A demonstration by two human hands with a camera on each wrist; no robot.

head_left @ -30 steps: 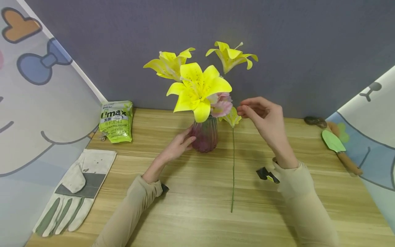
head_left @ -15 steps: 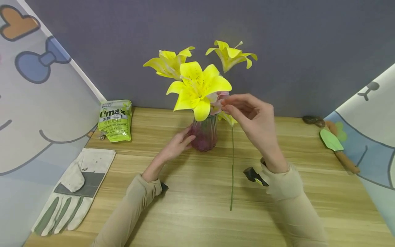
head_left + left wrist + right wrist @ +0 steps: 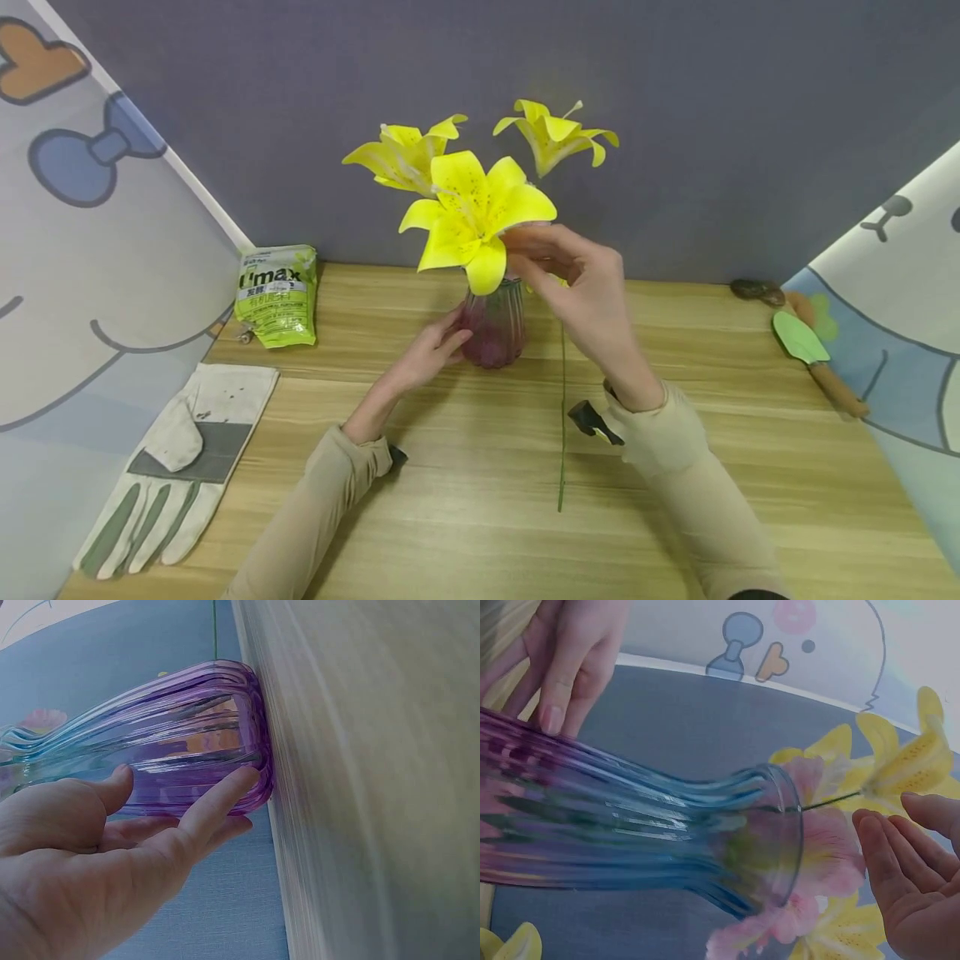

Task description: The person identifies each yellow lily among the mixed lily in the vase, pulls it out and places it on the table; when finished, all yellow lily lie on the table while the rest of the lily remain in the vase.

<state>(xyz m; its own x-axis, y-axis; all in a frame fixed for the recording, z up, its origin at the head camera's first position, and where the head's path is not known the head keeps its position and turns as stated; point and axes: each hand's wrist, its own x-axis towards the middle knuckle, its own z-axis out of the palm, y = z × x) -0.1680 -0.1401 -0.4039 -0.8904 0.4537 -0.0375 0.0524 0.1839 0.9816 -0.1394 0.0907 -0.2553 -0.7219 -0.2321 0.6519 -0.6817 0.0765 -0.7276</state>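
A ribbed glass vase [image 3: 497, 333], purple at the base and bluish at the neck, stands upright on the table with three yellow lilies above it. Its left side is held by my left hand [image 3: 423, 358], thumb in front and fingers further back. In the left wrist view, those fingertips lie along the purple glass [image 3: 195, 742]. Beside the front lily [image 3: 480, 217] is my right hand [image 3: 588, 287], its fingertips partly hidden behind the petals. The right wrist view shows thumb and fingers apart, close to that lily's stem [image 3: 829, 801] and the pink flowers [image 3: 825, 851] at the vase mouth.
Another lily lies on the table, its green stem [image 3: 562, 433] pointing toward me. At left are a green Umax bag [image 3: 277, 296] and a white-and-grey glove [image 3: 183, 458]. A green trowel [image 3: 802, 337] with a wooden handle and dark stones [image 3: 757, 290] sit at right.
My right hand has moved left from beside the vase, past the pink flowers, to the front lily. My left hand stays on the vase.
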